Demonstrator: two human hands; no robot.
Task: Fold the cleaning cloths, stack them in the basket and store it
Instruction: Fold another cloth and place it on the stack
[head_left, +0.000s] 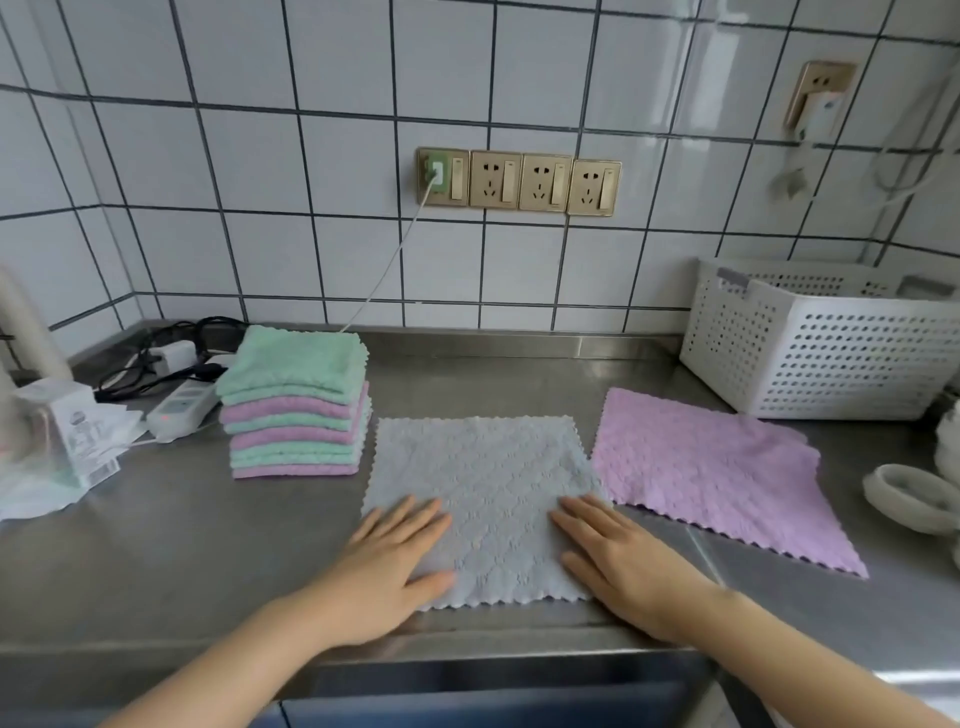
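Observation:
A grey-blue cloth (483, 493) lies spread flat on the steel counter in front of me. My left hand (387, 566) rests palm down on its near left corner, fingers apart. My right hand (618, 566) lies flat on its near right edge. A pink cloth (711, 473) is spread out to the right, its left edge tucked just under the grey one. A stack of folded green and pink cloths (296, 405) stands at the left. The white perforated basket (821, 353) sits at the back right against the wall.
A power strip with cables (176, 405) and plastic packaging (67, 447) lie at the far left. A white ring-shaped object (909, 504) sits at the right edge. Wall sockets (519, 182) are above the counter. The counter's front edge (467, 639) runs just below my hands.

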